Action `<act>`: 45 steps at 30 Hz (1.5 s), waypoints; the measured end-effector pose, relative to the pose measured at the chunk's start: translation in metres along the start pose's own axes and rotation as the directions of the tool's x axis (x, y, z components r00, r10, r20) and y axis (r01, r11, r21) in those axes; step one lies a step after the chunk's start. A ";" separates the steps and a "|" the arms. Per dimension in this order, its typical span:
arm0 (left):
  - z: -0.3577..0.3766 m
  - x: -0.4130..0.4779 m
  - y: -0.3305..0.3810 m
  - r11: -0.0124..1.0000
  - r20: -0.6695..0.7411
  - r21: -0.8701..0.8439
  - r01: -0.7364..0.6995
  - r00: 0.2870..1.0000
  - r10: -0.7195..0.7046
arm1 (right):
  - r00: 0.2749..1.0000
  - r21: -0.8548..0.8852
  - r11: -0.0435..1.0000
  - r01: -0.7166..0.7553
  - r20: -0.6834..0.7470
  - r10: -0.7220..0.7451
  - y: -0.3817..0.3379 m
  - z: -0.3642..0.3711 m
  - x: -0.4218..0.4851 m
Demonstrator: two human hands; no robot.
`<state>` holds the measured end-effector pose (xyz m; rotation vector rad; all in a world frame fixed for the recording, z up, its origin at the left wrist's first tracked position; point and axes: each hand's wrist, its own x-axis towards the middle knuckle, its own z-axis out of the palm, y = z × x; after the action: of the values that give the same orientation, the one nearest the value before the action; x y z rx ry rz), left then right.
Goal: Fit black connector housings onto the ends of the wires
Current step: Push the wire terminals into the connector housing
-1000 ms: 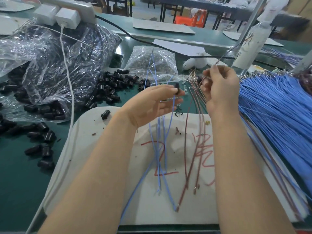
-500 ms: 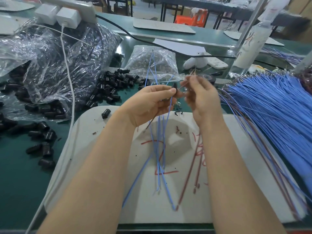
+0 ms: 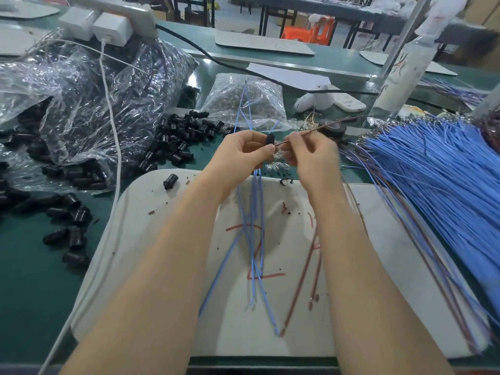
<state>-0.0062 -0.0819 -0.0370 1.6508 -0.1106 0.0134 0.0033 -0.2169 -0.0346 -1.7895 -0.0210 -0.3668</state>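
A: What is closest?

B: A white pad (image 3: 151, 266) on the green tabletop (image 3: 27, 280), with red marks drawn on it. Blue wires (image 3: 254, 239) trail down across it from the left hand. A couple of red wires (image 3: 300, 288) lie just beside them, and their ends come near the pad's front edge.

A: And the hands?

B: Both are raised over the far edge of the pad, close together. The left hand (image 3: 243, 155) pinches a black housing (image 3: 270, 139) between thumb and forefinger, and the blue wires pass through the same grip. The right hand (image 3: 311, 155) pinches a thin red-brown wire (image 3: 311, 130), with its fingers curled round it.

A: Is the wire in the housing?

B: I cannot tell. Its tip points at the housing and sits right against it, while the rest slants up and away to the right.

A: What lies around them?

B: One loose housing (image 3: 171, 181) is on the pad's far left corner. More housings (image 3: 73, 234) are scattered on the tabletop to the left. A thick bundle of blue wires (image 3: 433, 171) fans out on the right.

A: Further back?

B: There is a pile of housings (image 3: 178, 139) beside a big crumpled plastic bag (image 3: 94, 104), and a small bag (image 3: 243, 101) beyond the hands. A white cable (image 3: 113, 125) runs up to a power strip (image 3: 108, 12) at the far left. A pale bottle (image 3: 403, 74) stands at the far right.
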 end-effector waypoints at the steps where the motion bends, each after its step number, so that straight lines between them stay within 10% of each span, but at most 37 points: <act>1: 0.000 0.000 -0.001 0.998 -0.025 0.061 -0.009 1.000 0.010 | 0.997 0.039 0.999 0.010 -0.077 -0.007 -0.001 -0.003 0.002; 16: 0.003 -0.002 -0.008 0.861 -0.080 0.496 -0.110 0.982 0.171 | 0.928 0.028 0.985 0.173 -0.339 -0.153 -0.008 -0.009 0.000; 30: 0.009 -0.001 -0.004 0.813 -0.055 0.530 -0.242 0.947 0.317 | 0.984 -0.299 0.938 0.175 0.020 -0.177 -0.001 0.004 -0.005; 38: 0.004 -0.003 0.010 0.984 -0.204 -0.117 -0.138 0.972 0.112 | 0.961 0.112 0.993 0.045 0.267 -0.073 -0.014 0.012 -0.013; 45: -0.004 -0.002 0.010 0.763 -0.081 -0.642 0.072 0.984 -0.161 | 0.893 0.028 0.989 0.147 0.425 -0.145 -0.040 0.016 -0.027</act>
<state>-0.0086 -0.0790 -0.0270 0.9598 0.0876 -0.0098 -0.0273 -0.1864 -0.0070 -1.8474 -0.4675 -0.0728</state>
